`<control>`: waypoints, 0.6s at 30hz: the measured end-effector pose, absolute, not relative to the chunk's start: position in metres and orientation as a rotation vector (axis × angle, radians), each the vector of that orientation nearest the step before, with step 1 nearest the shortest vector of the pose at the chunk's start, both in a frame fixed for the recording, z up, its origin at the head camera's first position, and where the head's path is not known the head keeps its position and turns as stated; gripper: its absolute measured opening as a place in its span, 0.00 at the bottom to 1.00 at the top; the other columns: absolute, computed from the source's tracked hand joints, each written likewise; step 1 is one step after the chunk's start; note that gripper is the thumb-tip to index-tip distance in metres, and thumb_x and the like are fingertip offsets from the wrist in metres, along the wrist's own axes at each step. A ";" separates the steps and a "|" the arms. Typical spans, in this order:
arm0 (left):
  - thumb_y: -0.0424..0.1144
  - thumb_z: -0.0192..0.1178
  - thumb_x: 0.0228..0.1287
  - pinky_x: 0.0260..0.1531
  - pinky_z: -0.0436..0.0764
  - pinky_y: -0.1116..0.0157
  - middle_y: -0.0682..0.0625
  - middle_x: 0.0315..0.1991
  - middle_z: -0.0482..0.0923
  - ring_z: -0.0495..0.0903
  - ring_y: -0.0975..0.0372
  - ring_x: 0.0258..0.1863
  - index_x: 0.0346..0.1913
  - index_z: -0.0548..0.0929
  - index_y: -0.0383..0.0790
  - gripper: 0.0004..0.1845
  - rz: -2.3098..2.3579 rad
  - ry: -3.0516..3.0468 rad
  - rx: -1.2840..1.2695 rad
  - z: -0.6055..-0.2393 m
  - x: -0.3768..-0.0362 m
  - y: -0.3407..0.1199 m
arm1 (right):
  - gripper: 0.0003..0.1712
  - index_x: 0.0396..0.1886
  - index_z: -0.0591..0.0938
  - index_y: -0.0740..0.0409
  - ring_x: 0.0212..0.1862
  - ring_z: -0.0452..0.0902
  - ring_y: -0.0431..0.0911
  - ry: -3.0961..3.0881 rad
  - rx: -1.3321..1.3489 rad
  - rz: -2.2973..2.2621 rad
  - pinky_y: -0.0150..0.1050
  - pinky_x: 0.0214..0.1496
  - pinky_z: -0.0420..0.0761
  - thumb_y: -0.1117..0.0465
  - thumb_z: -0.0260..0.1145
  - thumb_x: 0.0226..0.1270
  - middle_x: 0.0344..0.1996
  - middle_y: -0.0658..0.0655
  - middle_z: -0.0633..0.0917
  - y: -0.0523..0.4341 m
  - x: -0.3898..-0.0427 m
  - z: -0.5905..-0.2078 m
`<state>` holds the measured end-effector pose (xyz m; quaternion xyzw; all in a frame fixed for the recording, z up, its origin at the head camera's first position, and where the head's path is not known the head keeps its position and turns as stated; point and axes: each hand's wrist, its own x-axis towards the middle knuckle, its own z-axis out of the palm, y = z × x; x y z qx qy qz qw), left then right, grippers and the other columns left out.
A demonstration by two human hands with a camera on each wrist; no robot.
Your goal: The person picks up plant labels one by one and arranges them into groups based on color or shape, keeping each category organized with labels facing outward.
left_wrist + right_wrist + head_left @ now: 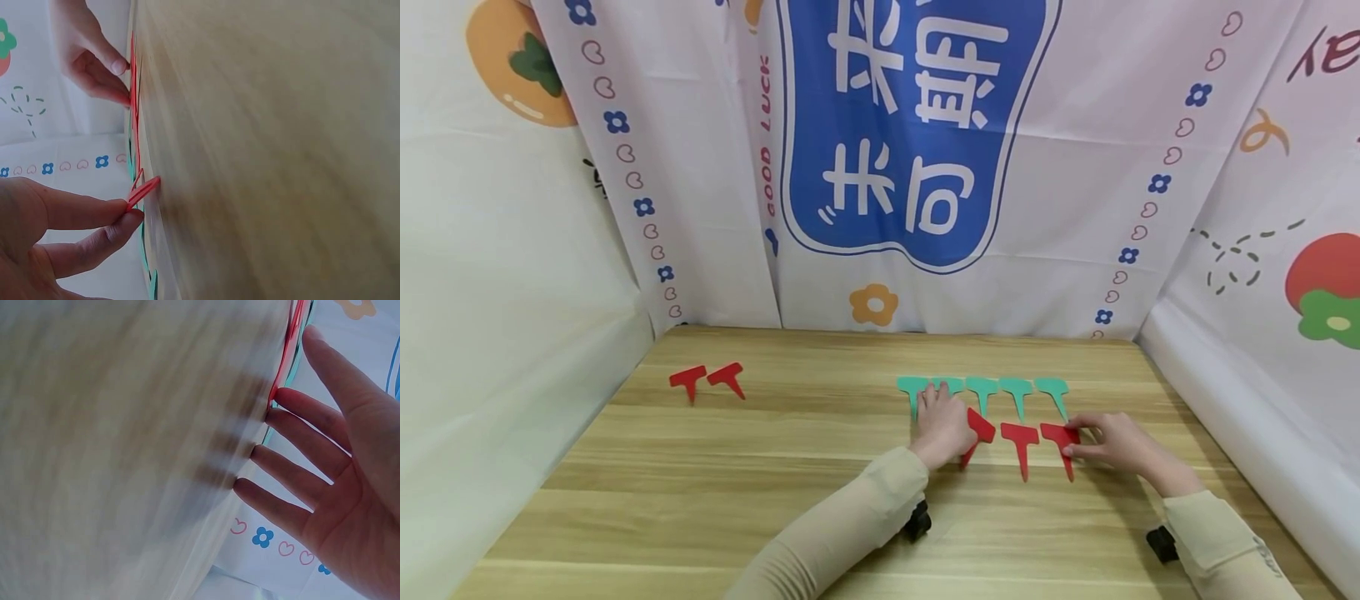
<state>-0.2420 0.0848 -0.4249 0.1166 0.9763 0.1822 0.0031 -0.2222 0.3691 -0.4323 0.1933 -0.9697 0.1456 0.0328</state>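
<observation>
On the wooden table (775, 467), view by view:

Head view: left hand (942, 427) sits over the leftmost red T-tag (978, 433) of a row of three, just below the row of green T-tags (983, 390). That tag lies skewed, stem pointing down-left toward the wrist, while the middle red tag (1021, 443) has its stem straight toward the person. Right hand (1116, 442) touches the rightmost red tag (1062, 442) at its crossbar — fingers stretched, tag lying just left of the fingertips.

Far left: two spare red tags (707, 380), well apart from both hands.

Left wrist view: thumb and forefinger (94, 209) pinch the red tag, one edge lifted off the wood.

Right wrist view: blurry, but the fingers (300, 462) are straight and slightly spread, tips pressing by the tag's edge — no grip.

Nearer hand: left for the skewed tag.
</observation>
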 end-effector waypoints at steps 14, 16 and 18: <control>0.40 0.64 0.51 0.68 0.54 0.46 0.43 0.64 0.67 0.57 0.47 0.66 0.10 0.74 0.44 0.16 0.489 3.082 0.351 -0.426 -0.241 0.090 | 0.26 0.44 0.84 0.57 0.48 0.81 0.58 -2.981 0.601 0.440 0.55 0.50 0.78 0.44 0.72 0.52 0.42 0.59 0.87 0.369 -0.222 -0.432; 0.41 0.64 0.51 0.67 0.54 0.46 0.43 0.64 0.67 0.57 0.47 0.66 0.10 0.73 0.44 0.17 0.481 3.078 0.353 -0.427 -0.241 0.091 | 0.26 0.44 0.84 0.57 0.48 0.81 0.58 -2.985 0.599 0.437 0.55 0.50 0.78 0.44 0.72 0.52 0.42 0.59 0.87 0.369 -0.222 -0.432; 0.42 0.64 0.51 0.67 0.55 0.45 0.42 0.64 0.67 0.57 0.47 0.66 0.10 0.73 0.45 0.18 0.478 3.073 0.354 -0.427 -0.242 0.092 | 0.26 0.44 0.84 0.57 0.48 0.81 0.58 -2.987 0.597 0.433 0.55 0.50 0.78 0.44 0.72 0.52 0.42 0.59 0.87 0.369 -0.223 -0.432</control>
